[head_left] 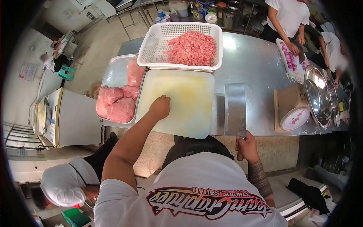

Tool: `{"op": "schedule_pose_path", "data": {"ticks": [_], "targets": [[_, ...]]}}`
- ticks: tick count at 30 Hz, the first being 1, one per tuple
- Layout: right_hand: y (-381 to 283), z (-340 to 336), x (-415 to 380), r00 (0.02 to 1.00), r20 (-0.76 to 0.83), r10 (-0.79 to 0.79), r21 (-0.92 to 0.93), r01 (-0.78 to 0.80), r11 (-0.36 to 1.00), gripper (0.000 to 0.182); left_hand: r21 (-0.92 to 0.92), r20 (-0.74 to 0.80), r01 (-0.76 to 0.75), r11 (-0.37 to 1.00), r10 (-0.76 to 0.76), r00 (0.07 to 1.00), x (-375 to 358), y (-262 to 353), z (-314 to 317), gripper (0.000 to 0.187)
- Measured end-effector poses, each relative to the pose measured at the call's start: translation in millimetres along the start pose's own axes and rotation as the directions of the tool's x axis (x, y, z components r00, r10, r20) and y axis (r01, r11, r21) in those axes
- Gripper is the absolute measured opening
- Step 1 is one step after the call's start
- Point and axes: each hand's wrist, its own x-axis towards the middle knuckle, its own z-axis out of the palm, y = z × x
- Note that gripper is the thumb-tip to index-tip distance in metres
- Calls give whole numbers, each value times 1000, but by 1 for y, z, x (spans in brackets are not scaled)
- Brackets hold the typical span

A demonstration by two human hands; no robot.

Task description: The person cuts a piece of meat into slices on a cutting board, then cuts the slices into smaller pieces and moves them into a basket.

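My left hand (160,107) rests closed on the white cutting board (189,98), its fingers curled under; whatever may be inside them is hidden. The board has yellowish stains in the middle. At the table's front edge, my right hand (247,146) is wrapped around the wooden handle of a cleaver (235,108). The wide blade points away from me over the steel table, to the right of the board. Left of the board, a metal tray (113,72) holds several large pieces of raw meat (121,106). Behind it, diced meat (192,48) lies in a white perforated basket (152,44).
A dial scale (291,109) stands to the right on the steel table (257,72), beside metal bowls (317,94). At the far right, a person (289,19) cuts purple onions (289,58) on a board. Another person (68,181) bends down behind me at left.
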Motion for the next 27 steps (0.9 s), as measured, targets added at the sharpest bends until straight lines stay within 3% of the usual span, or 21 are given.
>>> {"op": "schedule_pose_path", "data": {"ticks": [5, 8, 14, 16, 17, 18, 19, 20, 23, 24, 26, 27], "targets": [[-9, -2, 3, 999, 40, -14, -122, 19, 992, 22, -37, -60, -29, 999, 26, 998, -3, 25, -15, 25], [-10, 7, 4, 996, 87, -10, -127, 21, 992, 22, 43, -91, -203, 978, 206, 974, -10, 24, 9, 23], [-16, 41, 2, 984, 176, 22, -241, 21, 970, 23, -10, -73, -131, 991, 130, 989, 10, 16, 12, 20], [-10, 47, 5, 974, 221, 47, -274, 16, 961, 23, -276, -154, -62, 959, 19, 988, 15, 31, -54, 19], [-8, 51, 6, 969, 239, 60, -290, 12, 957, 23, -630, -191, -45, 775, -99, 977, 17, 34, -80, 26], [-13, 57, 6, 967, 246, 67, -320, 16, 947, 23, -829, -282, -121, 546, -221, 934, 3, 45, -118, 36], [-22, 63, 6, 965, 254, 73, -351, 21, 936, 23, -837, -475, -345, 425, -251, 844, 11, 41, -127, 45], [-27, 71, 7, 962, 261, 79, -380, 28, 925, 23, -833, -505, -387, 395, -261, 823, -2, 42, -153, 51], [-25, 96, 16, 941, 307, -142, -350, 250, 903, 24, -553, -684, -362, 750, -160, 712, -9, 14, -144, 55], [-33, 109, 19, 927, 322, -195, -368, 312, 876, 24, -503, -633, -280, 818, -128, 763, -30, 15, -144, 51], [-63, 140, 25, 890, 346, -295, -399, 425, 813, 25, -257, -715, -398, 881, 104, 691, -36, 0, -101, 43], [-83, 156, 31, 891, 368, -265, -496, 429, 755, 27, -218, -720, -492, 843, 202, 664, -53, 0, -95, 39]]}}
